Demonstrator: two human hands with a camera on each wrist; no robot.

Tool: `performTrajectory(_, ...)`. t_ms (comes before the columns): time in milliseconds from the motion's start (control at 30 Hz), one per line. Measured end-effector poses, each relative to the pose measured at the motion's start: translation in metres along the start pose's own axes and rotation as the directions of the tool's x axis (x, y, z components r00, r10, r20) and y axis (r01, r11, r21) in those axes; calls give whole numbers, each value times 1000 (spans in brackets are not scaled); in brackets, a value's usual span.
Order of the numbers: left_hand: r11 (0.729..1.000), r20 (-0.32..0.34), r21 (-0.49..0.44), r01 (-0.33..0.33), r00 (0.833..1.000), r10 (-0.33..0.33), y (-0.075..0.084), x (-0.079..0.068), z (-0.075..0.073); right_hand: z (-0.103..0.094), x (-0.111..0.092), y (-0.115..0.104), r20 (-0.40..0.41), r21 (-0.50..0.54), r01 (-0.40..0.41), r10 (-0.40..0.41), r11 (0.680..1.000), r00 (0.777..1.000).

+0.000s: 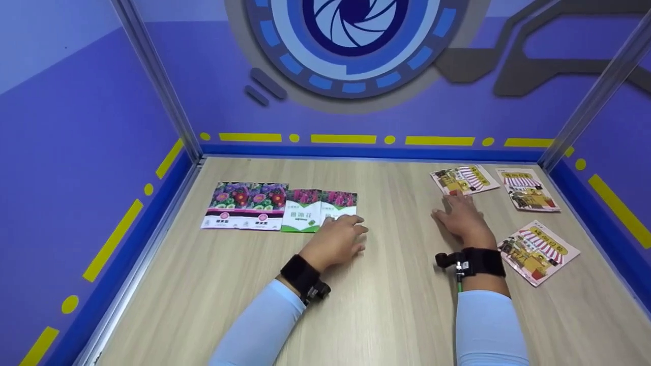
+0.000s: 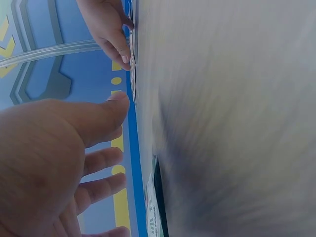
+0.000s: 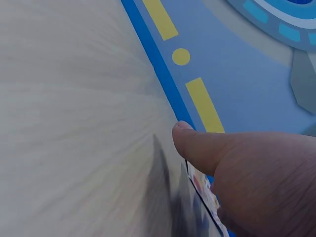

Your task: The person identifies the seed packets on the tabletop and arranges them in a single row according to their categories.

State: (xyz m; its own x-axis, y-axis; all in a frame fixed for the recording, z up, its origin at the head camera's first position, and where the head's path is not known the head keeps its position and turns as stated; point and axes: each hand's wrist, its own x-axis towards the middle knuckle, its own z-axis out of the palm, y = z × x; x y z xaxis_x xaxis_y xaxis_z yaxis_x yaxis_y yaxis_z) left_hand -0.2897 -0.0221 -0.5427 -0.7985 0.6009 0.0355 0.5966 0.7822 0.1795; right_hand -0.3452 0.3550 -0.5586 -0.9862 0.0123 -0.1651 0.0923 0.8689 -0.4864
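Note:
My left hand (image 1: pixel 338 241) is over the front right corner of a row of flat flower-picture packets, its fingers spread and holding nothing. Nearest it is a green-and-white packet (image 1: pixel 341 203), partly covered by the hand; another green-and-white packet (image 1: pixel 301 211) lies beside it. Farther left lie two overlapping packets with purple and red flowers, a left one (image 1: pixel 222 206) and a right one (image 1: pixel 263 206). My right hand (image 1: pixel 465 221) reaches to the near edge of a packet with a striped awning (image 1: pixel 465 179); whether its fingertips touch it I cannot tell.
Two more striped-awning packets lie at the right, one near the back corner (image 1: pixel 528 189) and one beside my right wrist (image 1: pixel 539 252). The wooden table (image 1: pixel 386 305) meets a blue-purple wall (image 1: pixel 203 91) at the back and side walls left and right.

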Motion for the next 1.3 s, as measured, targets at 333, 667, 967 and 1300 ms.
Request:
performTrajectory(333, 997, -28, 74, -8, 1000, 10, -2, 0, 0, 0, -4, -9, -19, -60, 0, -1, 998, 1000)
performTrajectory(667, 989, -39, 129, 78, 997, -73, -8, 2, 0, 6, -6, -25, -92, -146, -1, -12, 989, 996)
performTrajectory(967, 982, -44, 125, 140, 990, -135, -11, 1, -2, 6, -5, -33, -128, -101, 65, -78, 993, 989)
performTrajectory(1300, 981, -51, 99, 169, 985, -164, -13, 1, -2, 16, -1, -50, -53, -139, 59, -67, 988, 996)
